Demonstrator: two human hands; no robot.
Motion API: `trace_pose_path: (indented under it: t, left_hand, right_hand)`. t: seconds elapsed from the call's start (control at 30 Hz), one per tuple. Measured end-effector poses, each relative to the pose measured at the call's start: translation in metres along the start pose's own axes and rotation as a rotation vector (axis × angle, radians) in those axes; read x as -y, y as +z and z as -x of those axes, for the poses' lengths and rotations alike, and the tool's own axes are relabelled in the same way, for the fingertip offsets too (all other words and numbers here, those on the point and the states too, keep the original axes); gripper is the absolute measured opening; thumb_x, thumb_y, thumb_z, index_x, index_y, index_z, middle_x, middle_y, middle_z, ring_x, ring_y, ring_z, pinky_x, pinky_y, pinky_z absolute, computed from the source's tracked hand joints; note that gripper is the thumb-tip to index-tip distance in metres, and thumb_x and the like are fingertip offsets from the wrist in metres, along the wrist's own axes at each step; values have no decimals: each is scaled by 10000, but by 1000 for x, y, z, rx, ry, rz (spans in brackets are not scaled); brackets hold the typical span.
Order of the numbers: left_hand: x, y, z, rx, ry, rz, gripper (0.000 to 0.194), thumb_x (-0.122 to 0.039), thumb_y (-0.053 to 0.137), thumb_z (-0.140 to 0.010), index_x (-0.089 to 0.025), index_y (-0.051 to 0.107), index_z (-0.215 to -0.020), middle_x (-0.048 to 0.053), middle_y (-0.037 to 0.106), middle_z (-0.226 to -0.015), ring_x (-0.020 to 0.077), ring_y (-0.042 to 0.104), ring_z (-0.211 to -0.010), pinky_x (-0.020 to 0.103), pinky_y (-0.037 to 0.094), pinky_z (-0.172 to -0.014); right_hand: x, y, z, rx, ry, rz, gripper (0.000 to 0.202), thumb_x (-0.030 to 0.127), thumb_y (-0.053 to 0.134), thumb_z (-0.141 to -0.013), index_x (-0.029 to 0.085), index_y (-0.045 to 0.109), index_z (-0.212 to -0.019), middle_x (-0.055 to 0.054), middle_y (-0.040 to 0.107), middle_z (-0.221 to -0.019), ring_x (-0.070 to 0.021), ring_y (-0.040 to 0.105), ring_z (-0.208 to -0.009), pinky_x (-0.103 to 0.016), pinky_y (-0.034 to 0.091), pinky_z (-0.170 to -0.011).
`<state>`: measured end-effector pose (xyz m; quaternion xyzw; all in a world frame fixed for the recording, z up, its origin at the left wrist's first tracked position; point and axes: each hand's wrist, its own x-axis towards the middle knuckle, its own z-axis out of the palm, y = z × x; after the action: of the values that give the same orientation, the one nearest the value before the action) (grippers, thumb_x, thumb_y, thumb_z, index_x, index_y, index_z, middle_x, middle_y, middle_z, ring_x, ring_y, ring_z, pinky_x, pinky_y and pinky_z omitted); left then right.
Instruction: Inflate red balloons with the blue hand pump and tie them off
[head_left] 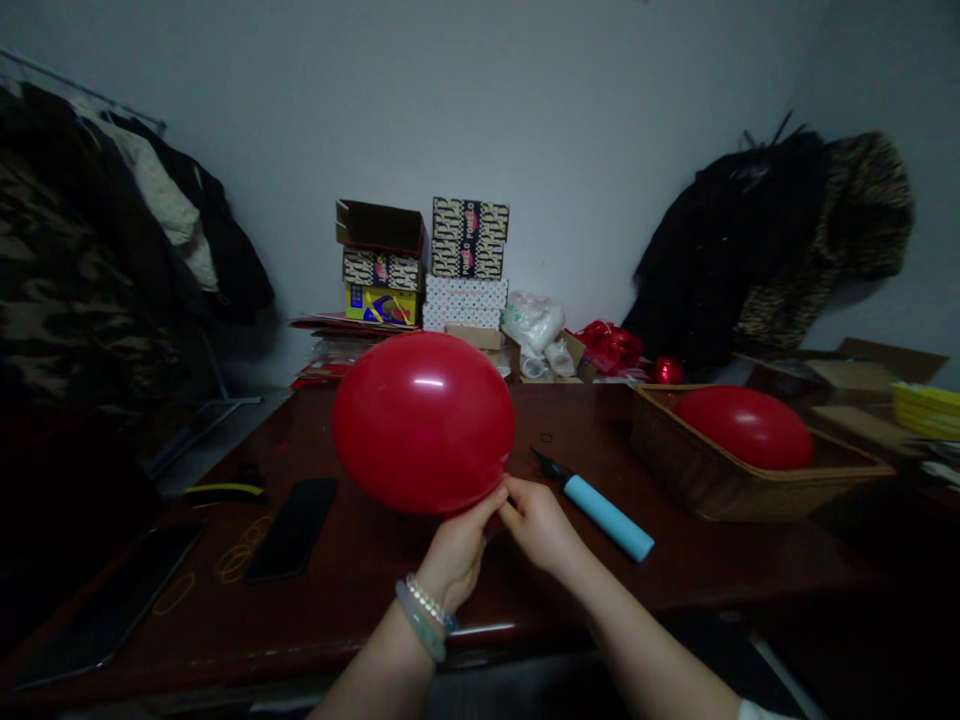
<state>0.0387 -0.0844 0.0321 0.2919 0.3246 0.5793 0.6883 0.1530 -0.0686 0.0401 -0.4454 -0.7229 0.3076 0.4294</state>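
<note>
A large inflated red balloon (424, 420) is held above the front part of the dark wooden table (360, 615). My left hand (461, 545), with a bangle and a beaded bracelet at the wrist, pinches at the balloon's lower right end. There my right hand (536, 520) meets it, thumb and fingertips pressed together. The balloon's neck is mostly hidden by my fingers. To the right of my right hand, a light blue hand pump (609, 517) with a black nozzle lies on the table.
A wicker basket (705, 490) on the right holds another red balloon (746, 427). Left lie a black phone (292, 530), rubber bands (236, 562) and a dark tablet-like slab (112, 600). Stacked boxes (466, 303) and plastic bags (534, 320) stand along the back wall.
</note>
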Motion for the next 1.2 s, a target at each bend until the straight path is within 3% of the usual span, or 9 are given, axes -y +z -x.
trace_pose_path:
  t: [0.07,0.13,0.3,0.53,0.7,0.77,0.97,1.2]
  left_hand:
    - [-4,-3,-2,-60,75,48,378,-214,827,-545,-147,724,-903,106,694,-1014,250,589,-1024,372,424,-905]
    - [-8,-6,-4,-44,114,39,360,-215,830,-533,-145,731,-873,107,702,-994,248,608,-979,373,438,-882]
    - [-17,-20,-9,-25,25,-51,344,-310,800,-593,-85,741,-847,160,701,-988,256,618,-984,369,433,-906]
    - [-14,-30,-17,-232,277,-160,354,-262,830,-551,-130,724,-862,85,714,-971,204,633,-942,350,419,-935]
    - [-11,-24,-18,-73,-49,110,239,-278,737,-701,-108,727,-869,105,702,-926,132,623,-749,243,476,-701]
    - [-11,-21,-17,-5,-106,190,210,-250,690,-754,-112,727,-908,89,692,-900,86,585,-672,194,453,-617]
    - [-11,-21,-16,44,-73,229,178,-173,738,-692,-103,728,-855,54,662,-820,61,529,-601,187,434,-565]
    - [-12,-29,-18,-19,96,-70,288,-326,776,-629,-71,722,-752,74,653,-659,136,566,-582,265,451,-570]
  right_hand:
    - [5,0,0,16,-17,57,143,170,532,-784,177,570,-646,-19,612,-641,-160,550,-618,-251,372,-622]
    - [9,0,0,38,-34,91,146,161,531,-787,178,573,-648,-21,613,-642,-161,555,-620,-250,366,-629]
    - [13,2,-2,125,-81,86,208,267,538,-841,191,596,-656,-1,628,-669,-146,550,-620,-236,368,-628]
    - [11,1,-2,43,-42,1,232,343,575,-818,206,586,-631,-16,609,-684,-179,543,-678,-277,373,-679]
    - [5,11,-7,38,35,-219,271,428,566,-810,192,596,-680,-7,587,-677,-160,526,-651,-275,392,-652]
    - [3,15,-11,42,89,-333,327,484,562,-794,186,571,-659,9,551,-619,-143,510,-590,-271,401,-617]
    - [4,21,-13,65,231,-588,404,544,620,-724,169,526,-606,28,506,-564,-101,473,-520,-257,407,-579]
    - [0,17,-9,98,279,-614,400,515,719,-662,140,600,-589,-3,587,-566,-104,513,-555,-257,412,-634]
